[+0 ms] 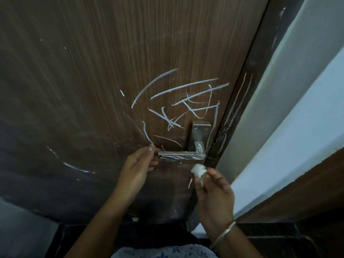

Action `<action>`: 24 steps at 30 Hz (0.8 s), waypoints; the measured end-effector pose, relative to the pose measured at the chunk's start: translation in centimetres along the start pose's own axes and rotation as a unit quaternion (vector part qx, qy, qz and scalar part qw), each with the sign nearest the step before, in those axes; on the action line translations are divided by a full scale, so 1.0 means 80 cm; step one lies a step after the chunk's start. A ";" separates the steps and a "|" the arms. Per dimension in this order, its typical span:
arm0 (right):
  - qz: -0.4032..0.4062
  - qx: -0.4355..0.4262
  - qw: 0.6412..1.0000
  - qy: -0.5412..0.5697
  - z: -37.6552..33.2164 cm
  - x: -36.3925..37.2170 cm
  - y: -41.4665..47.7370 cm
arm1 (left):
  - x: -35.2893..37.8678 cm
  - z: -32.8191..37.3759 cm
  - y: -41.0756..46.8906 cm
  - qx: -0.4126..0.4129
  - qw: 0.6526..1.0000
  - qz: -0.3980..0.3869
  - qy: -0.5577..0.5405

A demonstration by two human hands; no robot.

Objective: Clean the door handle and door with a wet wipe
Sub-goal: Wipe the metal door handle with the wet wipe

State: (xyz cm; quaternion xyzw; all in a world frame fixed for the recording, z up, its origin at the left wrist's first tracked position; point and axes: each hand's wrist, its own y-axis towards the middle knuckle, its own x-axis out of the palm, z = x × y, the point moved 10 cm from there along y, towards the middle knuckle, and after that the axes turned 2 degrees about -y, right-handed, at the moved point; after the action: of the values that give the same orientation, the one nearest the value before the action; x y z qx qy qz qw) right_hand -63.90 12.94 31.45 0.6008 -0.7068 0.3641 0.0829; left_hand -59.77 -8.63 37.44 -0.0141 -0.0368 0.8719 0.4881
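A brown wood-grain door (93, 81) fills the view, scribbled with white chalk marks (186, 101) above and left of the handle. The metal lever handle (181, 155) with its back plate (200, 133) also carries white smears. My left hand (137, 166) grips the free end of the lever, thumb on top. My right hand (214, 192) is just below the handle's pivot end, pinching a bunched white wet wipe (198, 171) in its fingertips. The wipe sits a little under the lever and is not touching it.
The dark door frame (240, 112) runs beside the handle, also streaked white. Right of it stands a pale wall (297, 90) with a brown panel (307, 192) below. A metal bangle (224, 233) circles my right wrist. Dark floor lies at the bottom.
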 end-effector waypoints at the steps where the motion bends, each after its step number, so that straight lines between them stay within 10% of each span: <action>1: -0.007 0.058 0.998 0.020 0.018 0.006 0.001 | 0.000 -0.001 0.001 -0.002 1.000 0.000 0.001; 5: -0.066 0.172 0.973 0.143 0.047 0.049 0.005 | 0.000 -0.005 0.003 -0.006 1.000 0.006 -0.003; 24: -0.034 0.089 0.987 0.129 0.044 0.054 0.038 | -0.021 -0.004 -0.011 0.002 1.000 0.007 0.020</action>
State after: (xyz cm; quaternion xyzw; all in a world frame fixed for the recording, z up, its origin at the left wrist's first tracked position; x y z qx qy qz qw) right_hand -66.70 7.39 30.00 0.5776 -0.6343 0.4968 0.1316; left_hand -58.12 -9.58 37.14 -0.0307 -0.0255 0.8749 0.4827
